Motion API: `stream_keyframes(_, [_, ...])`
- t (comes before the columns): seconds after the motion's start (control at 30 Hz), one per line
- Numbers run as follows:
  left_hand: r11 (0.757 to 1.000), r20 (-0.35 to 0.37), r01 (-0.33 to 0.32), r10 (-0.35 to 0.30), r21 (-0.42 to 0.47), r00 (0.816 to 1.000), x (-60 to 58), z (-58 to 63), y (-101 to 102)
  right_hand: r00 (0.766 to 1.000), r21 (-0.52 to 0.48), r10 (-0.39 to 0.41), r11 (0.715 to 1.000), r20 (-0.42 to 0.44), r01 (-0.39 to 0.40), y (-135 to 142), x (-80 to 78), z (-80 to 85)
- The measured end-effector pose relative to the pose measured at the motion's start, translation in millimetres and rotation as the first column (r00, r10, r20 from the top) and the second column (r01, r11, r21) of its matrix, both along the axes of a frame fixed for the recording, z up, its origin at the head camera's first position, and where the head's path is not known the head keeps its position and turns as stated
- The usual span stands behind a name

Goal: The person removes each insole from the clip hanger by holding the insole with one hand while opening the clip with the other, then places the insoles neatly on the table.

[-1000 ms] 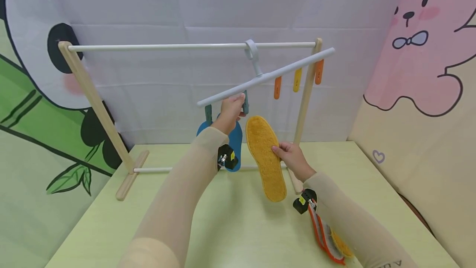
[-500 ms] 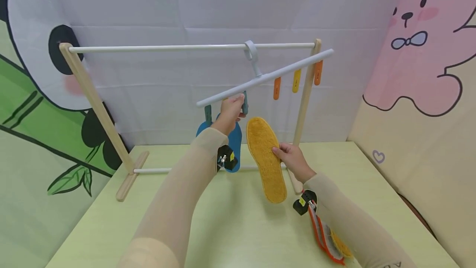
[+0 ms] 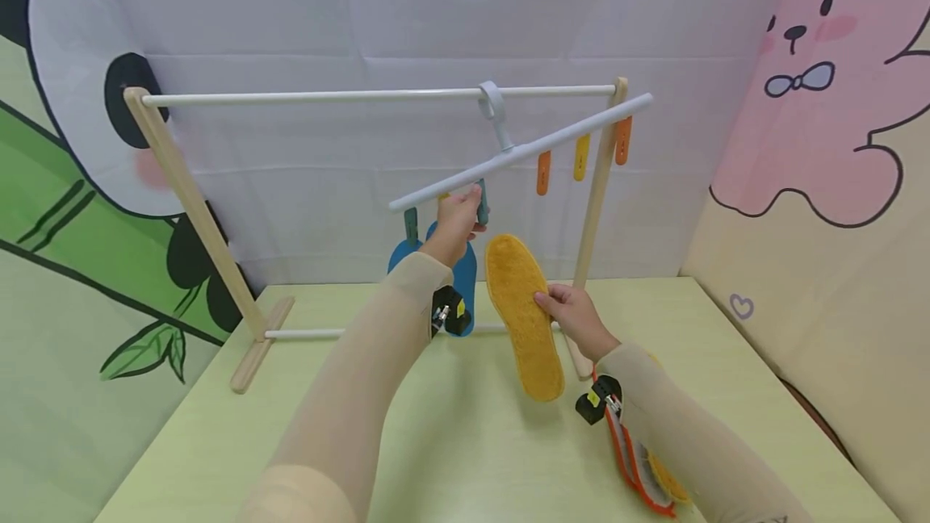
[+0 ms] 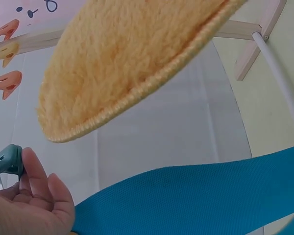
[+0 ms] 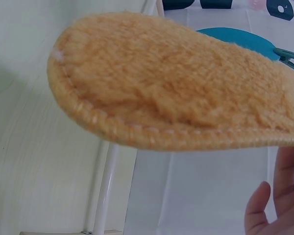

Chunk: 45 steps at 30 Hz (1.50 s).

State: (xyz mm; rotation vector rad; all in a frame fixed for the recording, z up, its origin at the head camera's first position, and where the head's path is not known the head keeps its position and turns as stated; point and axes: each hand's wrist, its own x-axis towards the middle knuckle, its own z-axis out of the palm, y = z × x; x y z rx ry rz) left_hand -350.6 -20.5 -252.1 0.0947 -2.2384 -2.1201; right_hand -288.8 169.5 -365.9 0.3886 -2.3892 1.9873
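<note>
My left hand [image 3: 454, 224] pinches a teal clip [image 3: 483, 202] under the tilted pale hanger bar [image 3: 552, 138]; in the left wrist view the same teal clip [image 4: 9, 159] sits between thumb and fingers. Blue insoles [image 3: 465, 285] hang from the bar's lower end, partly hidden behind the left arm; another teal clip [image 3: 411, 224] is at the top of one. My right hand [image 3: 574, 315] grips a fuzzy yellow insole [image 3: 525, 321] by its right edge, thumb on the front. The insole is upright, leaning slightly, its top end below and right of the left hand.
The hanger hooks over the white top rail [image 3: 312, 97] of a wooden rack [image 3: 190, 208]. Orange [image 3: 543, 173] and yellow clips [image 3: 581, 158] hang along its raised right half. Red-edged grey insoles [image 3: 634, 458] and another yellow piece [image 3: 668, 479] lie on the table [image 3: 465, 458] under the right forearm.
The yellow insole and right hand have sunk very slightly. The left hand stays on the teal clip, and the hanger keeps its tilt.
</note>
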Motion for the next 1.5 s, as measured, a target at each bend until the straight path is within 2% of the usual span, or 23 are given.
stream_keyframes(0.27, [1.000,0.004,-0.018,0.019,-0.008,1.000,-1.1,-0.9,-1.9,0.999,0.032,0.002,0.999,-0.045,-0.001,2.3,0.4,-0.3])
stream_keyframes(0.6, [1.000,0.012,-0.025,0.025,0.002,1.000,-1.5,1.0,-1.9,0.999,0.069,-0.012,0.998,-0.031,0.014,14.5,-0.3,-3.6])
stream_keyframes(0.93, [1.000,0.015,-0.004,0.004,-0.006,1.000,1.9,0.1,6.3,0.999,0.091,-0.040,0.995,0.007,0.039,41.9,13.5,-18.3])
stream_keyframes(1.2, [1.000,-0.001,-0.001,0.001,0.014,1.000,3.1,1.8,5.4,0.998,0.108,-0.066,0.992,0.024,0.063,51.7,14.9,-20.5])
stream_keyframes(1.37, [1.000,0.026,-0.001,0.001,0.001,1.000,2.0,2.2,5.6,0.993,0.120,-0.102,0.988,0.060,0.094,58.7,16.0,-21.1])
stream_keyframes(1.5, [1.000,0.022,-0.010,0.010,-0.020,1.000,1.3,4.4,6.8,0.990,0.118,-0.129,0.986,0.061,0.121,63.3,17.9,-23.7])
